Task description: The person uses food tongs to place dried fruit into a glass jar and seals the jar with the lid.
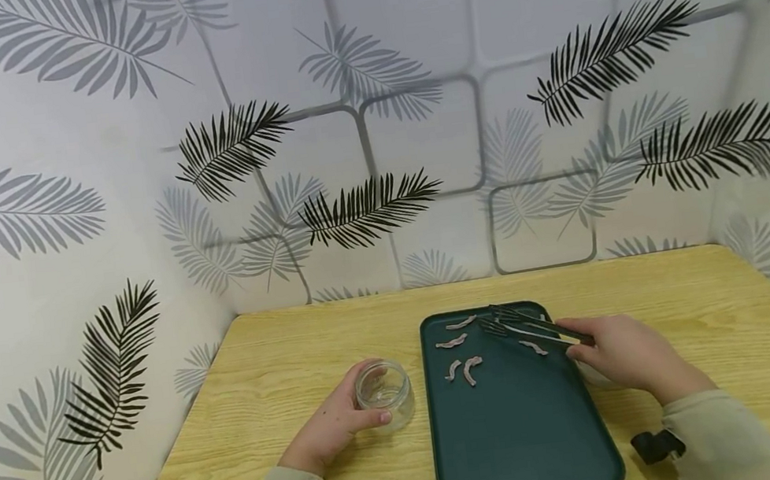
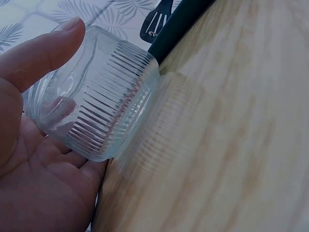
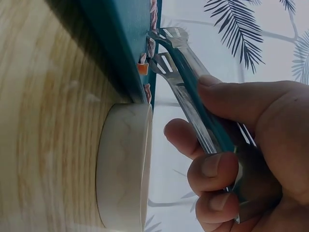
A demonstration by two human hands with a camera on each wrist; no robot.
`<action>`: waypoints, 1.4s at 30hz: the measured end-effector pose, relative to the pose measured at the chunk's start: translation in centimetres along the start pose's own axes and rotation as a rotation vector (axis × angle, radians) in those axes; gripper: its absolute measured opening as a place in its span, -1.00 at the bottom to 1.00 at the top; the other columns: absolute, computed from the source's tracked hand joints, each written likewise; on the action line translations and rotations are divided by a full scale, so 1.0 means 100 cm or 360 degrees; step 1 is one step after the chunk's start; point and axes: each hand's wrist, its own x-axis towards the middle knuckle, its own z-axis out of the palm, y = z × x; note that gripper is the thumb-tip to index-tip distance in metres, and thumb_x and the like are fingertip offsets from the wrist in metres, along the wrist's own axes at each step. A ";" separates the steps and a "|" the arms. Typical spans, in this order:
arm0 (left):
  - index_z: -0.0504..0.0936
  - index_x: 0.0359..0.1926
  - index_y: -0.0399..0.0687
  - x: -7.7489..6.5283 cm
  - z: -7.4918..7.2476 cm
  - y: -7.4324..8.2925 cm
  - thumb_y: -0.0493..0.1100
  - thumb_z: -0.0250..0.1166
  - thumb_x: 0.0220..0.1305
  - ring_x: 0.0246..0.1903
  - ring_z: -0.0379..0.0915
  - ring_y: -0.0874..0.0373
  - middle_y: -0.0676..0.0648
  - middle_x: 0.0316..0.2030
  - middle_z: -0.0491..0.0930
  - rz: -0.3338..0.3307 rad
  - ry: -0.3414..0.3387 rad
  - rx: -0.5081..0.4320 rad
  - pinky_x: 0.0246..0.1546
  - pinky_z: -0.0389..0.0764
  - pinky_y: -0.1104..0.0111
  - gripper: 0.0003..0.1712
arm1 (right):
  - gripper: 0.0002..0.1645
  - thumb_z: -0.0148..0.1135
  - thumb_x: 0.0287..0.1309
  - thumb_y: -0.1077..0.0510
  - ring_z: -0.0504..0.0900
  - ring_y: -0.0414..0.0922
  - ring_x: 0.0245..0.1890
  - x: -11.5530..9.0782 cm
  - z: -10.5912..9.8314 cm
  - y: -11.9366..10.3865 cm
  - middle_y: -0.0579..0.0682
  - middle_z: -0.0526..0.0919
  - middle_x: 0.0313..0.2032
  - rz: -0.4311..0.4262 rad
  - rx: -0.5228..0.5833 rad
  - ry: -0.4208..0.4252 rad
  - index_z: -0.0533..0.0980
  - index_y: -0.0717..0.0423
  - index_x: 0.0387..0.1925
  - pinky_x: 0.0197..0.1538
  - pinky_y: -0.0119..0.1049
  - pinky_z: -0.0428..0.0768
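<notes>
A clear glass jar (image 1: 395, 409) with ribbed sides is held by my left hand (image 1: 335, 428), thumb on one side and fingers round the other. In the left wrist view, the jar's ribbed base (image 2: 135, 111) is at the tabletop. My right hand (image 1: 626, 355) grips a pair of tongs (image 1: 545, 328) with slotted tips, reaching over the far part of a dark green tray (image 1: 522, 438). Several thin brownish strips (image 1: 473, 370) lie on the tray. The tongs' tips (image 3: 166, 34) are beside some strips; whether they pinch one I cannot tell.
A white round dish (image 3: 123, 166) stands on the wooden table (image 1: 285, 362) right of the tray, mostly under my right hand in the head view. A small orange piece (image 3: 143, 68) shows at the tray. Leaf-patterned walls (image 1: 416, 141) border the table.
</notes>
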 end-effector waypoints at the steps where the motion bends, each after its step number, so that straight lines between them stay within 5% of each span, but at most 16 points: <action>1: 0.18 0.52 0.03 0.000 0.000 0.000 -0.15 0.49 0.23 0.33 0.27 -0.08 -0.16 0.45 0.26 0.0000 0.0002 0.0006 0.34 0.18 0.00 -0.06 | -0.40 0.35 0.29 0.03 0.60 -0.18 -0.41 0.000 0.000 0.001 -0.06 0.73 -0.28 -0.0005 -0.0006 0.0006 0.52 0.11 0.32 -0.30 -0.02 0.57; 8: 0.17 0.52 0.01 0.003 0.001 0.002 -0.19 0.47 0.24 0.33 0.26 -0.10 -0.16 0.45 0.25 0.0009 -0.0008 -0.0011 0.35 0.17 0.00 -0.07 | -0.39 0.34 0.31 -0.01 0.55 -0.15 -0.46 -0.001 -0.004 0.005 -0.01 0.73 -0.33 0.0021 -0.0005 -0.0011 0.50 0.05 0.34 -0.37 -0.05 0.50; 14: 0.18 0.52 0.00 0.005 0.001 0.003 -0.21 0.48 0.23 0.32 0.26 -0.10 -0.16 0.44 0.26 0.0017 -0.0006 -0.0014 0.35 0.16 0.00 -0.07 | -0.41 0.35 0.30 0.00 0.70 0.06 -0.26 -0.003 -0.006 0.006 0.19 0.74 -0.12 0.0022 -0.0017 0.0014 0.53 0.03 0.32 -0.22 0.12 0.59; 21: 0.17 0.51 0.00 0.006 0.000 0.002 -0.21 0.47 0.25 0.32 0.26 -0.10 -0.17 0.44 0.25 0.0012 -0.0014 -0.0022 0.34 0.18 0.02 -0.08 | -0.44 0.32 0.33 0.02 0.51 -0.18 -0.51 -0.002 -0.007 0.004 -0.03 0.72 -0.39 0.0025 -0.0037 -0.0007 0.53 0.01 0.32 -0.40 -0.06 0.50; 28: 0.19 0.50 -0.02 0.001 0.000 -0.001 -0.16 0.48 0.24 0.31 0.27 -0.09 -0.18 0.43 0.28 0.0018 0.0002 0.0019 0.34 0.18 0.04 -0.09 | -0.47 0.32 0.32 0.04 0.38 -0.18 -0.64 -0.002 0.000 0.001 -0.15 0.61 -0.56 0.0007 -0.0059 0.0047 0.56 -0.04 0.30 -0.50 -0.18 0.36; 42: 0.16 0.51 -0.04 0.000 0.002 0.000 -0.15 0.47 0.26 0.29 0.30 -0.12 -0.22 0.45 0.24 0.0014 -0.0011 -0.0028 0.27 0.28 0.13 -0.08 | -0.44 0.34 0.31 -0.01 0.18 -0.36 -0.74 -0.010 -0.012 -0.052 -0.35 0.32 -0.71 -0.0343 0.0084 0.0155 0.54 -0.17 0.33 -0.51 -0.34 0.31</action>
